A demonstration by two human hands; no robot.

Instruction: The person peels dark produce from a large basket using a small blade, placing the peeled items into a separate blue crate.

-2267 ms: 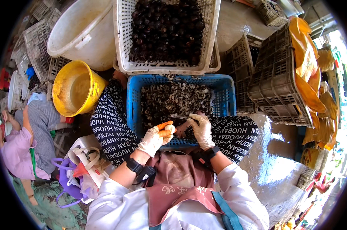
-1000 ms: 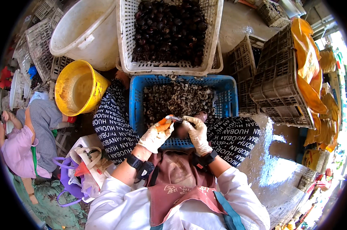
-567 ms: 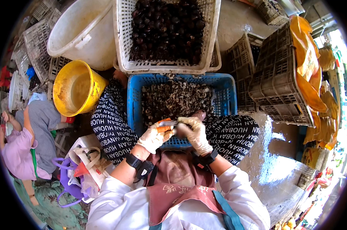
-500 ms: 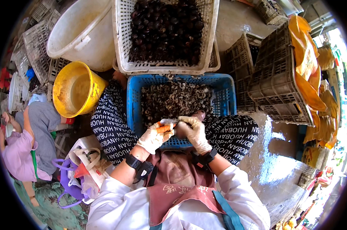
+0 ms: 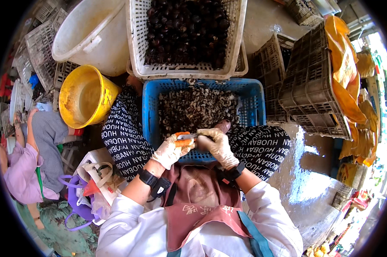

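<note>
Both my hands wear pale gloves and meet over the near side of a blue plastic basket [image 5: 150, 124] between my knees. My left hand [image 5: 170, 150], with orange wraps on its fingers, is closed round a metal peeling tool [image 5: 186, 136]. My right hand [image 5: 218, 145] grips a small dark round piece [image 5: 205, 143], blurred, that looks like a water chestnut; the tool's tip is beside it. Brown and whitish peelings [image 5: 197, 107] cover the basket's bottom. Beyond it, a white crate [image 5: 135, 43] holds many dark, glossy water chestnuts [image 5: 187, 34].
A yellow bucket [image 5: 110, 94] and a big white tub [image 5: 95, 45] stand to the left. Brown crates [image 5: 306, 81] with orange cloth [image 5: 345, 64] are stacked at the right. Bags [image 5: 80, 192] lie by my left leg; another person [image 5: 31, 162] sits at far left.
The view has shifted slightly. My hands stay together over the basket; the tool in my left hand lies flatter against the piece in my right.
</note>
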